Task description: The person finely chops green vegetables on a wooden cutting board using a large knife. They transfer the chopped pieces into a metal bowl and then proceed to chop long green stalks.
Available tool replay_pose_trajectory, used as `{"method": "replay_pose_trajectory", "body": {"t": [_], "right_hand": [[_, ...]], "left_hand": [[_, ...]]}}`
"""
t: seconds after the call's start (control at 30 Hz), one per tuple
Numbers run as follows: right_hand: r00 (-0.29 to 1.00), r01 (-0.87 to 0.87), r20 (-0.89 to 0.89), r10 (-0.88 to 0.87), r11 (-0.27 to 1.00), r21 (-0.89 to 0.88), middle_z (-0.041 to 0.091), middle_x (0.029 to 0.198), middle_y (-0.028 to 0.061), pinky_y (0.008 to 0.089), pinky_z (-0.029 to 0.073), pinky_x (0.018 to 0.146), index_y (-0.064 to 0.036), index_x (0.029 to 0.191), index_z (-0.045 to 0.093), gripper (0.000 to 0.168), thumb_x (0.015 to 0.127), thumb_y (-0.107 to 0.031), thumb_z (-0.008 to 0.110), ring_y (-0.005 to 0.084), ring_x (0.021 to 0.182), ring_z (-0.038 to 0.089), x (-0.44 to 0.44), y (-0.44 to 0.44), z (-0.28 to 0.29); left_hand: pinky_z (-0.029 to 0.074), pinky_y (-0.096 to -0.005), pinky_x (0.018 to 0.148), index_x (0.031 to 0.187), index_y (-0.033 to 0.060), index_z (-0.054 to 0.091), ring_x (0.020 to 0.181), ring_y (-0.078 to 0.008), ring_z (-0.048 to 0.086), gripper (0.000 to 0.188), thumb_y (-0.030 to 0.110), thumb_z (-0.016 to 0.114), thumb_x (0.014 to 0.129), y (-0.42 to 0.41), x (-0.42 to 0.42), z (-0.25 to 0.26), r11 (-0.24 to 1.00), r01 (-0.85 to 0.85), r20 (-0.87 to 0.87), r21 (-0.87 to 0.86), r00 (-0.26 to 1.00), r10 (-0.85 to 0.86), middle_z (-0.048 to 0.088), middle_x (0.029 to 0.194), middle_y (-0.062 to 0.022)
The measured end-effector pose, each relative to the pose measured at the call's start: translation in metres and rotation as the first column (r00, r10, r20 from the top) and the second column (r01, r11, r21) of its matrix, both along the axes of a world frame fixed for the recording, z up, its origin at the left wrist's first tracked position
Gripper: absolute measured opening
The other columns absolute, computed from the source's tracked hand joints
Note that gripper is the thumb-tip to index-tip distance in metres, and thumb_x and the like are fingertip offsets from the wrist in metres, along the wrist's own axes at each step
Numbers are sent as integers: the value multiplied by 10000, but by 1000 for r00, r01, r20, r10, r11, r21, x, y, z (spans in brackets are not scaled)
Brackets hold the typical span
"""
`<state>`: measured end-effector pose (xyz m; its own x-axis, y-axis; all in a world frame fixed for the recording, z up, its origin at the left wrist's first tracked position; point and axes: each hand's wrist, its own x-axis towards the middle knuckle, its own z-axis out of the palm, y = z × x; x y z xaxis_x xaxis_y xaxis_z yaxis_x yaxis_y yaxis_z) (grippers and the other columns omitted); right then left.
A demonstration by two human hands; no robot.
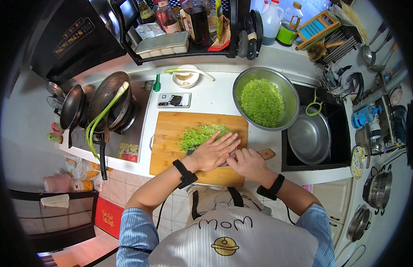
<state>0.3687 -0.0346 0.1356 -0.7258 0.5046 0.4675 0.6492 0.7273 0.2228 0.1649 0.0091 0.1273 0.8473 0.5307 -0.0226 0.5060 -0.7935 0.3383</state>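
A wooden cutting board (166,133) lies on the white counter with a pile of chopped green vegetable (196,137) on it. My left hand (216,150) rests flat, fingers spread slightly, over the blade of a knife and beside the pile. Curled around the knife near its wooden handle (267,154) is my right hand (248,163). Both hands cover most of the blade, whose dark end shows left of my left hand. Behind the board's right corner stands a steel bowl (238,113) holding finely chopped greens (262,102).
A phone (174,100), a small white bowl (179,83) and a green-white stalk (206,74) lie behind the board. Left, a long scallion (104,111) lies across a wok (114,80) on the stove. At right, a metal basin (310,140) sits in the dark sink (340,133).
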Motion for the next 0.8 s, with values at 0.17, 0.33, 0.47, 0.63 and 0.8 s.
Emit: {"method": "replay_pose_trajectory", "body": {"t": [0.17, 0.33, 0.47, 0.63, 0.8], "right_hand": [[998, 20, 62, -17, 999, -47, 428, 644, 4, 282, 364, 544, -146, 726, 485, 107, 738, -137, 591, 160, 629, 484, 5, 2, 6], [997, 74, 49, -66, 984, -163, 474, 656, 31, 331, 408, 518, -155, 719, 494, 107, 732, -131, 599, 207, 621, 528, 38, -6, 13], [992, 104, -51, -118, 971, -215, 514, 681, 43, 370, 436, 506, -137, 744, 525, 108, 730, -128, 631, 247, 603, 551, 80, -14, 24], [865, 334, -125, -486, 743, -580, 576, 742, 88, 408, 467, 538, -94, 808, 536, 106, 795, -121, 638, 321, 637, 587, 90, -32, 28], [800, 237, -162, -578, 551, -800, 615, 798, 177, 472, 484, 558, -50, 915, 494, 124, 917, -171, 526, 400, 661, 606, 41, -41, 2]], "left_hand": [[4, -444, 1172, 1498, 97, 172, 1454, -242, 84, 556, 352, 113, 1007, 3, -13, -10, 978, -192, -8, -78, 981, 192, 146, 1566, -94], [-15, -450, 1169, 1509, 110, 122, 1454, -260, 69, 569, 382, 110, 1009, 3, -42, -35, 962, -258, -146, -89, 959, 244, 105, 1576, -79], [10, -437, 1173, 1508, 93, 90, 1453, -238, 84, 543, 325, 145, 1020, -3, -51, -55, 949, -316, -132, 21, 940, 316, 104, 1575, -92], [-16, -420, 1165, 1509, 107, -32, 1456, -258, 20, 624, 454, 107, 1010, 1, -44, -54, 748, -394, 409, -535, 653, 637, 22, 1579, -109], [-43, -375, 1158, 1515, 129, -1, 1456, -216, -43, 707, 572, 121, 977, -13, -40, -46, 526, -47, 521, -849, 88, 849, -30, 1585, -66]]}}
